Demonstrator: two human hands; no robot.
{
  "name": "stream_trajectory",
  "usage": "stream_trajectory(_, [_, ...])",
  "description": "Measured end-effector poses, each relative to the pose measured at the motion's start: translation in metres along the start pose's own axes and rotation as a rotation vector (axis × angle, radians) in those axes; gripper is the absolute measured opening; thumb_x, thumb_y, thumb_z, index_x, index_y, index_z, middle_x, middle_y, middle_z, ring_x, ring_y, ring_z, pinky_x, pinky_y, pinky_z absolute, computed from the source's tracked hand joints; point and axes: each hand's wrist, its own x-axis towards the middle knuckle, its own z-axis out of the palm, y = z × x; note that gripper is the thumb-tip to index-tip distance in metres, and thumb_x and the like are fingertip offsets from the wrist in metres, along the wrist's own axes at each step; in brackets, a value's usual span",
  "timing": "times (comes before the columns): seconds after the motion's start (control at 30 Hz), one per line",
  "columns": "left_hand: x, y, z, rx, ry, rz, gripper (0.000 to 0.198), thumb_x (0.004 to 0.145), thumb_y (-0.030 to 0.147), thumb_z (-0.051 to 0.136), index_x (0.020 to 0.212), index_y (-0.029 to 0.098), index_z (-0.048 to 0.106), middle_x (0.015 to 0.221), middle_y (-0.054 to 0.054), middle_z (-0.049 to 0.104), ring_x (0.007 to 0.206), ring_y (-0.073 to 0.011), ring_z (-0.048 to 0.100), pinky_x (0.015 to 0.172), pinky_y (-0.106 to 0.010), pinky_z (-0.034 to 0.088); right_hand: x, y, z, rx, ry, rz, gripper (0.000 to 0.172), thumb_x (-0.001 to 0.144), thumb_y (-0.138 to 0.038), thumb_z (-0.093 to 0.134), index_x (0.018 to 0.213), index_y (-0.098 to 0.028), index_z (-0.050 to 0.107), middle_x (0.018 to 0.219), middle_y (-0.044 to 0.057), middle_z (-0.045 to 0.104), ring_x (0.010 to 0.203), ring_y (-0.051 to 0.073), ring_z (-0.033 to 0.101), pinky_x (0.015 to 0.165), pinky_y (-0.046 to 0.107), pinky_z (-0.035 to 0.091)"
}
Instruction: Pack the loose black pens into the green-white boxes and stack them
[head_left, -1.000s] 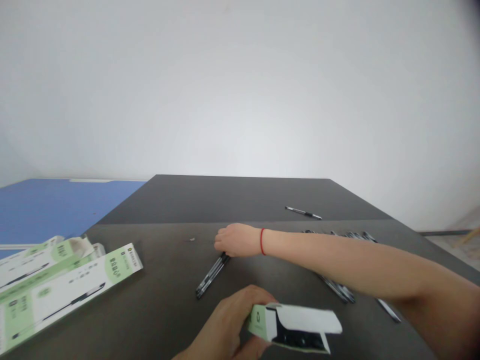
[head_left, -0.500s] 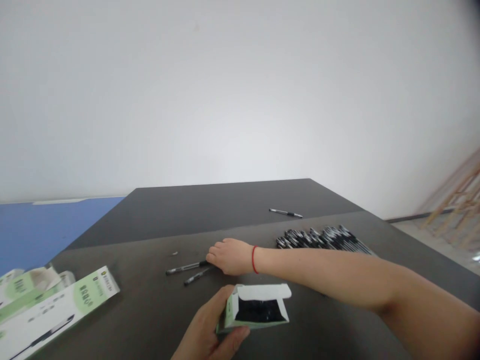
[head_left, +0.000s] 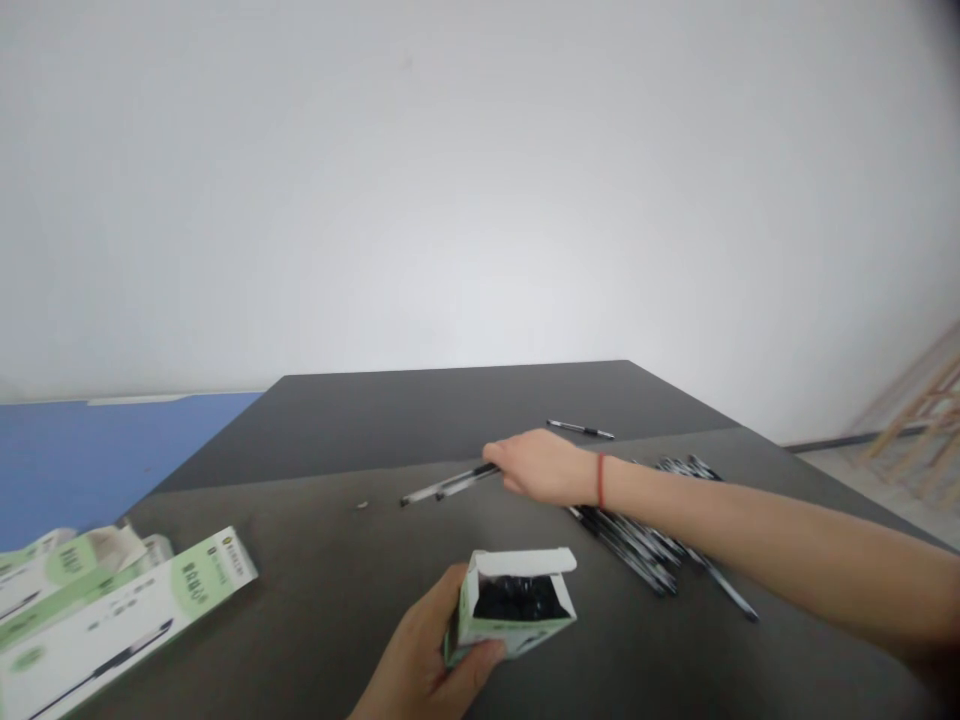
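Note:
My left hand (head_left: 439, 650) grips a white and green pen box (head_left: 517, 630) near the table's front, its end flap raised and black pen ends packed inside. Farther out, my right hand (head_left: 544, 468) is closed on two clear-barrelled black pens (head_left: 450, 485), which point left from its fingers. Its fingertips are partly hidden behind the hand. Just right of that hand, partly under my forearm, lies a pile of similar pens (head_left: 630, 548). One more pen (head_left: 581, 429) rests by itself beyond the hand.
Several white and green pen boxes (head_left: 124, 620) lie at the left of the dark table (head_left: 330, 430). A small pale scrap (head_left: 362, 505) is left of the held pens. Behind the table stands a white wall (head_left: 480, 200); wooden legs (head_left: 926, 410) show at the far right.
My right hand has moved right and away from me, bringing the two pens along toward the pile. The left hand still holds the box, now tilted slightly differently.

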Motion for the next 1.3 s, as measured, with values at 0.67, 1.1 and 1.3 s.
stream_trajectory(0.67, [0.009, 0.007, 0.01, 0.059, 0.028, -0.077, 0.03, 0.089, 0.036, 0.057, 0.115, 0.022, 0.059, 0.107, -0.004, 0.072, 0.098, -0.0224, 0.068, 0.084, -0.028, 0.052, -0.092, -0.03, -0.113, -0.444, 0.046, -0.003, 0.013, 0.088, -0.011, 0.051, 0.079, -0.016, 0.058, 0.069, 0.008, 0.057, 0.062, 0.022, 0.053, 0.05, 0.032, 0.026])
stream_trajectory(1.1, [0.009, 0.003, 0.009, 0.09, 0.033, -0.077, 0.029, 0.089, 0.036, 0.057, 0.115, 0.022, 0.058, 0.102, -0.002, 0.072, 0.096, -0.024, 0.067, 0.083, -0.03, 0.051, -0.062, -0.071, -0.121, -0.202, 0.025, -0.24, 0.015, 0.096, -0.017, 0.048, 0.099, -0.016, 0.063, 0.096, 0.009, 0.061, 0.082, 0.024, 0.057, 0.058, 0.034, 0.042])
stream_trajectory(1.3, [0.009, 0.005, 0.01, -0.065, 0.053, -0.098, 0.025, 0.089, 0.033, 0.057, 0.11, 0.021, 0.058, 0.095, -0.001, 0.072, 0.088, -0.0213, 0.068, 0.08, -0.028, 0.051, -0.066, -0.045, -0.118, 0.155, 0.236, -0.316, 0.055, 0.094, -0.03, 0.059, 0.14, -0.005, 0.041, 0.139, 0.015, 0.049, 0.125, 0.024, 0.047, 0.103, 0.036, 0.044])
